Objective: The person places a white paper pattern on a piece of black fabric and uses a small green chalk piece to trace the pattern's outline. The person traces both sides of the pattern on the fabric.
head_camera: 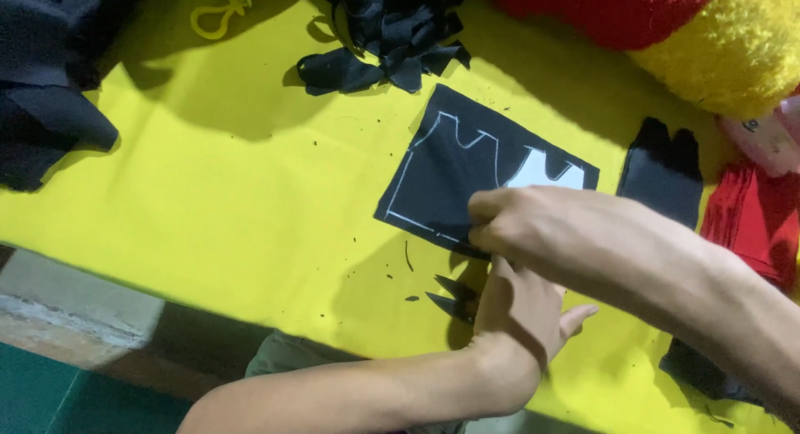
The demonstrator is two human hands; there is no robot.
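A black fabric piece [462, 163] with a white chalk outline lies on the yellow cloth-covered table [217, 192]. A white paper template [546, 175] shows at its right side. My right hand [533, 225] reaches in from the right and pinches the fabric's near edge. Just below it, my left hand [517, 317] comes from the bottom and is closed on dark scissors [452, 299], whose blades point left, close to the fabric's near edge. The scissor handles are hidden in the hand.
A heap of black fabric scraps [387, 34] lies at the back. A cut black shape [662, 171], red fabric [750, 221] and a red-and-yellow plush [692, 25] sit to the right. Dark cloth [46, 92] is at the left. The table's edge runs along the lower left.
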